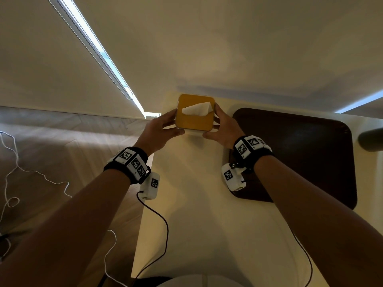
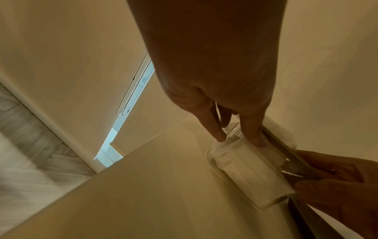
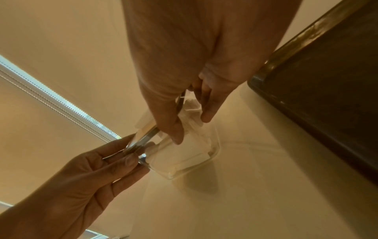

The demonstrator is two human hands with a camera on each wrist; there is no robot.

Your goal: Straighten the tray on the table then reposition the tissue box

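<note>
The tissue box has a yellow-brown lid, a clear body and a white tissue sticking out of its slot. It is at the far left corner of the cream table. My left hand grips its left side and my right hand grips its right side, thumbs at the near corners. In the left wrist view my fingertips press the clear wall of the box. The right wrist view shows both hands around the box. The dark brown tray lies to the right of the box.
The wall rises right behind the table's far edge. The table's left edge drops to a wood floor with loose white cables. A dark rounded object juts in at the right edge, past the tray. Bare tabletop lies between my arms.
</note>
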